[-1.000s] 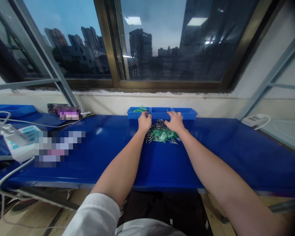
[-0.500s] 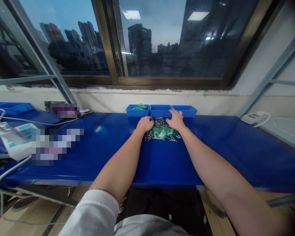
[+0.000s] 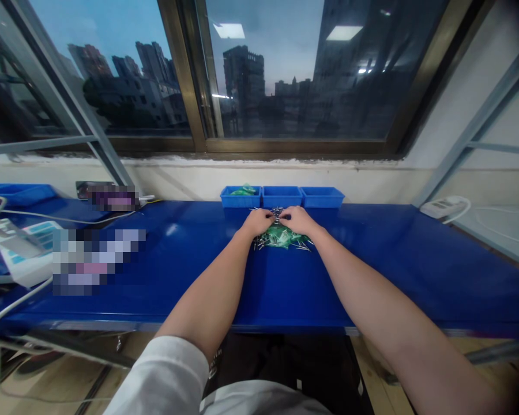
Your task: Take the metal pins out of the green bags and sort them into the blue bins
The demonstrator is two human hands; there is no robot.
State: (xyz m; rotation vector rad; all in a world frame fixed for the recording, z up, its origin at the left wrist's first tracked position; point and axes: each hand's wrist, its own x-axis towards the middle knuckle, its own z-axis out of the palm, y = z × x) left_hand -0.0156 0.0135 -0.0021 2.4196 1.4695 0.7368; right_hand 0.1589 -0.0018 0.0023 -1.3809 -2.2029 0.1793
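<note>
A pile of small, thin silver metal pieces (image 3: pixel 303 246), resembling rivets or screws, lies on the blue table, with crumpled green plastic bags (image 3: pixel 281 235) in its middle. At the pile's far left side is my left hand (image 3: pixel 258 221), thumb and fingers curled together. My right hand (image 3: pixel 299 219) faces it from the far right side, its fingers also pinched. The two sets of fingertips are close together over the metal pieces; whatever is between them is too small to make out.
Three blue bins stand in a row behind the pile: the left bin (image 3: pixel 241 200) holds green bags, beside the middle bin (image 3: pixel 282 197) and right bin (image 3: pixel 322 197). A white device (image 3: pixel 26 253) with cables sits left on the table (image 3: pixel 190 265). A white power strip (image 3: pixel 444 206) lies far right.
My right hand has come back from the front of the bins to the pile, its fingers closing. My left hand has shifted slightly right, towards it.
</note>
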